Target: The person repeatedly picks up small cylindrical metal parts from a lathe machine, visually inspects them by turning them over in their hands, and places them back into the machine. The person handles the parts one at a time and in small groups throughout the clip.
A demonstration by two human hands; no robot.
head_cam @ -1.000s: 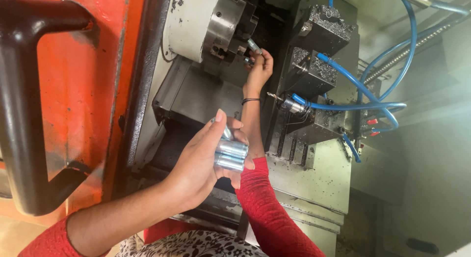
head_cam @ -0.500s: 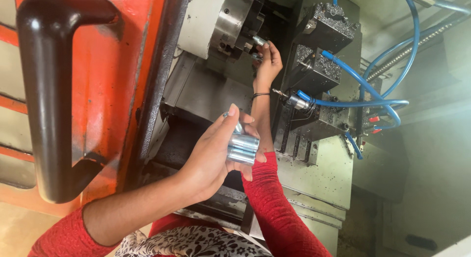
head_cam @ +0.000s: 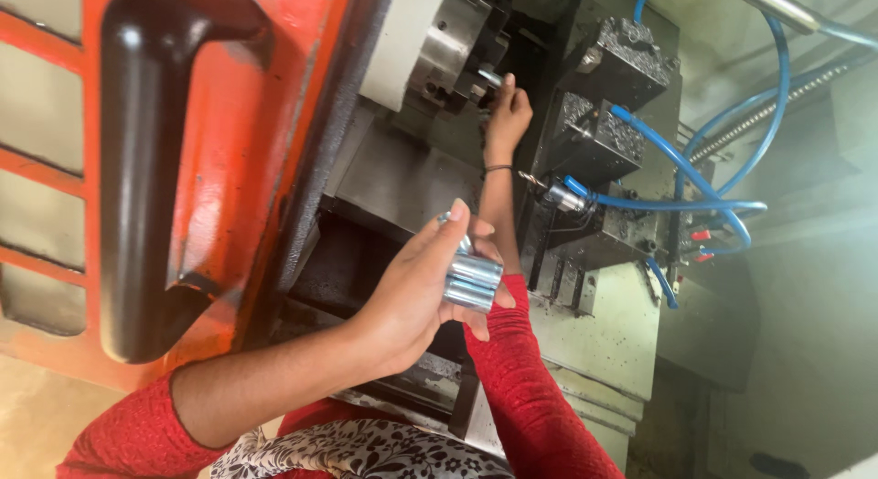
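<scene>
We clasped the shiny metal cylinders point(head_cam: 471, 279) in our left hand point(head_cam: 425, 291) (hard, probably heavy, slippery), fingers wrapped round their sides; our right hand point(head_cam: 506, 113) pinched another piece point(head_cam: 491, 77) at the lathe chuck point(head_cam: 453, 49).

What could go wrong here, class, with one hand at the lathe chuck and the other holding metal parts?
1. The right hand reaches in at the chuck, close to the tool turret; its tools might cut the arm.
2. The left hand holds several shiny metal cylinders loosely stacked; one might slip and fall into the machine.
</scene>
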